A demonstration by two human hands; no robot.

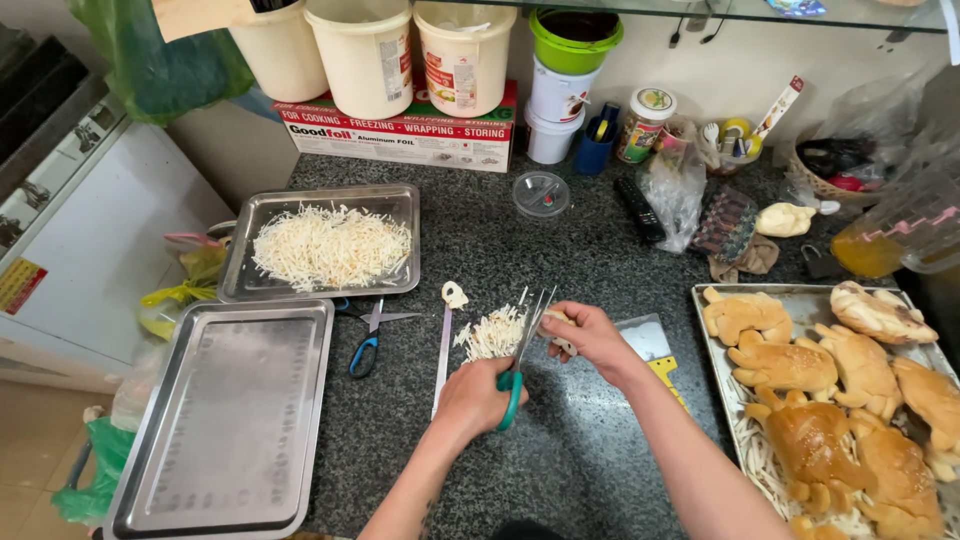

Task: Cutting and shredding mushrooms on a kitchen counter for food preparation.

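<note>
Left hand (478, 395): fingers clamped through the teal handles of scissors (522, 355), blades pointing away and up, slightly parted over the shred pile.

Right hand (592, 338): fingers closed on a pale strip (560, 330), held against the scissor blades.

Shred pile (492, 335): cut white strips, loose on the tabletop (560, 450) just left of the blades. The tabletop is dark speckled stone.

Knife (443, 360): long, narrow, lying lengthwise left of the pile; a small pale piece (454, 294) sits at its far end.

Scraper (650, 345): flat blade with yellow handle, partly hidden under the right forearm.

Blue scissors (368, 340): second pair, lying idle between the trays and the knife.

Empty tray (228, 415): steel, near left, overhanging the tabletop edge.

Bread tray (712, 300): steel, near right, filled with golden, claw-shaped loaves (800, 400); white shreds show beneath them.

Shred tray (330, 242): steel, beyond the empty tray, holding a spread heap of white shreds.

Clear lid (541, 193): round, further back, centre.

Remote (638, 208): black, right of the lid, beside a clear bag.

Foil box (400, 135): long, red and white, against the wall, with three cream buckets (365, 55) standing on it.

Green tub (574, 40): stacked on white tubs right of the box.

Jar (645, 125): small, at the back, among clutter.
</note>
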